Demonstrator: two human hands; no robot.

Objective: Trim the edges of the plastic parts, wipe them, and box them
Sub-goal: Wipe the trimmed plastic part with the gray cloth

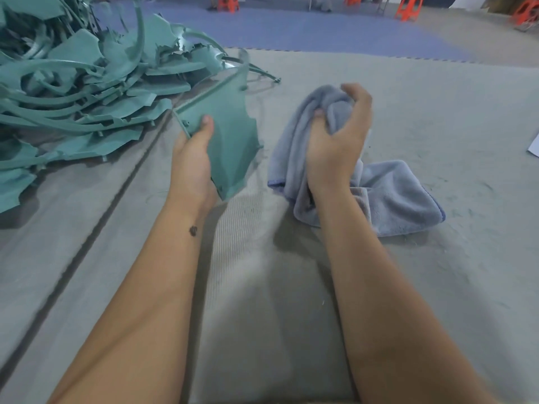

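Observation:
A flat teal plastic part (230,132) with a long thin rim strip stands tilted above the grey mat. My left hand (192,161) grips its near left edge, thumb on the face. To its right, my right hand (338,141) clutches a bunched blue-grey cloth (388,196); the cloth's lower end trails on the mat. The cloth and the part are apart, with a small gap between them.
A big heap of teal plastic parts (73,91) fills the left and far left. The grey mat (291,316) has a dark seam running diagonally on the left. Blue floor mats (291,27) and orange stools (408,7) lie far back. A white sheet edge (535,145) shows at the right.

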